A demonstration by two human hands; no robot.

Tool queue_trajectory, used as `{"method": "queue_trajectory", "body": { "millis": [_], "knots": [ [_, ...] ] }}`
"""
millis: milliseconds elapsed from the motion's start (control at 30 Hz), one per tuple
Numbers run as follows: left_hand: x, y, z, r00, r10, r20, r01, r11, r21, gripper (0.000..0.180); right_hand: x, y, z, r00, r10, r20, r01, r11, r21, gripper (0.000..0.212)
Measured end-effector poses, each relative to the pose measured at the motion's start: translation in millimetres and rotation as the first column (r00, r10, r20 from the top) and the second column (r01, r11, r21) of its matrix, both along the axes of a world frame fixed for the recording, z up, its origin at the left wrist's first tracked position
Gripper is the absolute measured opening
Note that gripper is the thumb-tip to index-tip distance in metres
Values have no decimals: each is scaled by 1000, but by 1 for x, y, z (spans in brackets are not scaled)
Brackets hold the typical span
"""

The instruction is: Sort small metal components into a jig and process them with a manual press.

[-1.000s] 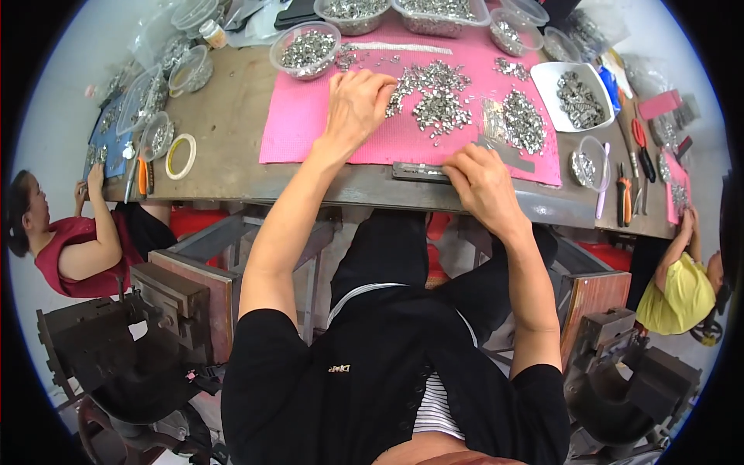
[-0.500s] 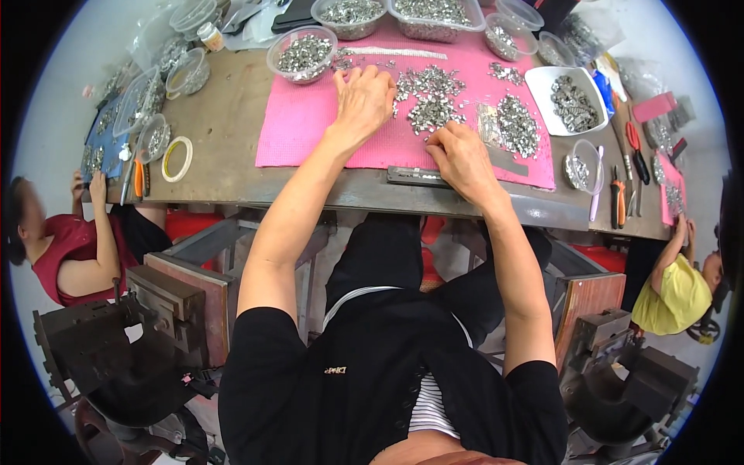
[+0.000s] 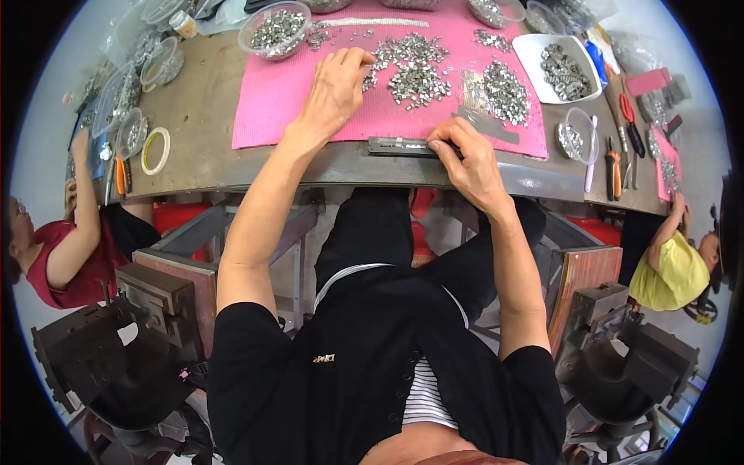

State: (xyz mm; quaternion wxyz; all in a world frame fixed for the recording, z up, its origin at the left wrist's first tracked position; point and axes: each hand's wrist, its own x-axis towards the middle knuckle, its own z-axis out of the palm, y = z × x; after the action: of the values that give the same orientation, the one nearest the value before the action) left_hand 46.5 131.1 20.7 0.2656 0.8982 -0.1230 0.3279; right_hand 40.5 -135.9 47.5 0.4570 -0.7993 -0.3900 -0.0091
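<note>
While the left hand [image 3: 335,87] arches palm-down, the right hand [image 3: 470,158] curls inward.

Fisheye view from the wearer's head, looking steeply down along the black shirt [image 3: 356,395] toward the counter [image 3: 198,108]. The shirt lies near the lens, the counter farther off; straight edges bow toward the dark round rim.

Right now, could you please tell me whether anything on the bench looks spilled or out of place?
Nothing looks clearly wrong. One untidy spot is a small scatter of metal pieces on the pink mat, just right of the round bowl: they lie loose outside it, though larger heaps nearby suggest this may be normal.
</note>
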Motion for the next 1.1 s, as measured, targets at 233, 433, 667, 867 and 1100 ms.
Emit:
{"method": "queue_trajectory", "body": {
  "millis": [233,433,667,867,1100],
  "knots": [
    [-40,-13,6,985,-75,-158,56,991,-121,12,-2,1,-4,969,-11,245,28,997,-67,10],
    [-53,-17,6,969,-99,-225,45,971,-235,13,27,5,6,987,42,153,-25,994,-111,8],
    [-54,-24,-2,974,-131,-183,85,967,-241,11,99,90,-4,966,-4,257,35,992,-118,20],
    [-55,-21,-4,978,-129,-161,95,974,-207,10,112,131,-20,920,7,393,67,982,-176,19],
    [-57,-20,-5,992,2,-125,-8,999,-45,8,114,123,-22,942,-2,336,60,985,-164,16]
  ]
}}
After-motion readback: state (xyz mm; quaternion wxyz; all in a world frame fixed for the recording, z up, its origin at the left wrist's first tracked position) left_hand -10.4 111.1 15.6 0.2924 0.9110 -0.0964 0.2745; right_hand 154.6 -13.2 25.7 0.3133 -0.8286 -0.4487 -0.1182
